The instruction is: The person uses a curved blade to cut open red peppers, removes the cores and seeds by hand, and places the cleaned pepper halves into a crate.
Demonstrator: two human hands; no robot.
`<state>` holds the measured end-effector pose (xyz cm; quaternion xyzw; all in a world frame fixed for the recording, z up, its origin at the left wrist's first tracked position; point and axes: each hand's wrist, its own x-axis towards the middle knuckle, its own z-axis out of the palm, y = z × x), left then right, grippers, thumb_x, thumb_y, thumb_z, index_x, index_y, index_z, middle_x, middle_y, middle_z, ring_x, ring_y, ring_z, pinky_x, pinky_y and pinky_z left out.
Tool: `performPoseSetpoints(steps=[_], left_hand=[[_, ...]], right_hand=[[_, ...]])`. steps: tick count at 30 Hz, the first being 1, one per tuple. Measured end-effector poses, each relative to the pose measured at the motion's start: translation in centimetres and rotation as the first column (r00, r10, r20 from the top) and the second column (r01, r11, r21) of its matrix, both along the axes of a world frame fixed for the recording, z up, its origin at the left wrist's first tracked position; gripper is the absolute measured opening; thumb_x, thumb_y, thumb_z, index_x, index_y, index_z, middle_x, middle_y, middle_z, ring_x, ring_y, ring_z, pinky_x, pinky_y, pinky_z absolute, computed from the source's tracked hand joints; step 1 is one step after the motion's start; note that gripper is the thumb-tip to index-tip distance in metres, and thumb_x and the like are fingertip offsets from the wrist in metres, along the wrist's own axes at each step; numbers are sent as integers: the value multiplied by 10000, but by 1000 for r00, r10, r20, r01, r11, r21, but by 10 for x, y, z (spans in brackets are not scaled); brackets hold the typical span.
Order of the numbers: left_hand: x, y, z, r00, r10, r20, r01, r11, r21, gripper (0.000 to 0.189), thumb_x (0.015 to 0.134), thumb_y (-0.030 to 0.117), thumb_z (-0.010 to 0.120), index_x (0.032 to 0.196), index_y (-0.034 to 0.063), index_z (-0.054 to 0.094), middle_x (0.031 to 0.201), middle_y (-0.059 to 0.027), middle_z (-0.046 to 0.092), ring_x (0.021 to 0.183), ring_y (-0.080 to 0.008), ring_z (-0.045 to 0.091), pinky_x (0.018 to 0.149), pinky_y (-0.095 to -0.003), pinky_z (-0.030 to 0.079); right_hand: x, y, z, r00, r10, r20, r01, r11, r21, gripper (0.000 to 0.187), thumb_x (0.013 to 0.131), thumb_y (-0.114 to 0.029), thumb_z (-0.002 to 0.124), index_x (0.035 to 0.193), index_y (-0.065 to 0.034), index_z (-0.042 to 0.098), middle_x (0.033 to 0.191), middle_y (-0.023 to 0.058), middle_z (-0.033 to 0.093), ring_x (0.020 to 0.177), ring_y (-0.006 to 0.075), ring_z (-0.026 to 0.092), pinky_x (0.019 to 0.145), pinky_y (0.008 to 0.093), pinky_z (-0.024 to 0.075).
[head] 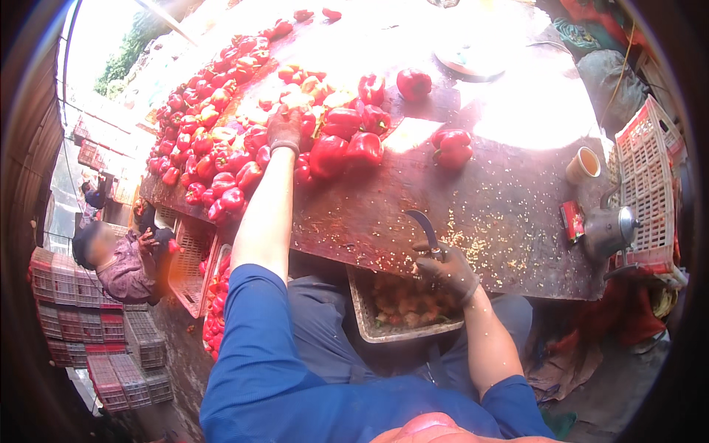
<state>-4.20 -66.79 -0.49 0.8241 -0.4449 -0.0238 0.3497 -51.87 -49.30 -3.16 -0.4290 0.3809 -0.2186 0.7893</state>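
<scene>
My left hand (284,127), in a dark glove, reaches out over the table among the red bell peppers (346,123). Its fingers are hidden in glare at the pile, so a grip on a pepper cannot be made out. In my gloved right hand (447,270) is a small curved knife (424,226), its hooked blade pointing up and away from me. That hand is at the table's near edge, above a tray (363,321) of pepper scraps by my lap. Two single peppers, one red pepper (452,148) and another red pepper (414,84), sit apart from the heap.
Pale seeds (471,243) litter the dark tabletop (332,216). At right are a paper cup (583,165), a red packet (571,221), a metal kettle (608,230) and a plastic crate (645,188). Leftward, a person (124,266) sits beside a red crate (191,260); stacked crates (83,310) stand behind.
</scene>
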Motion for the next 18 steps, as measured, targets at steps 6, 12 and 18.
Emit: performPoseSetpoints(steps=[6,12,18], left_hand=[[-53,57,27,797,-293,-528,43,899,-435,483,1001,277,613,1411,36,531,1260,-109,640,1058,-197,630,923,-355,534],[-221,168,34,-154,-431,-889,249,854,-457,452,1038,317,538,1389,34,521,1338,-118,614,1191,-252,622,976,-439,545],[-297,207,-24,343,-157,-926,266,962,-64,473,945,194,694,1379,75,549,1264,-72,655,1079,-218,666,883,-346,563]], right_hand=[[-2,1,-8,990,-113,79,111,993,30,399,921,-168,700,1270,6,616,876,54,662,700,117,621,612,267,515],[-2,4,-20,905,-301,299,262,951,164,528,956,-351,678,1329,4,565,925,87,676,674,111,619,608,243,518],[-21,3,-22,880,-337,335,216,912,349,458,930,-395,709,1226,-52,642,832,0,648,657,75,572,555,233,462]])
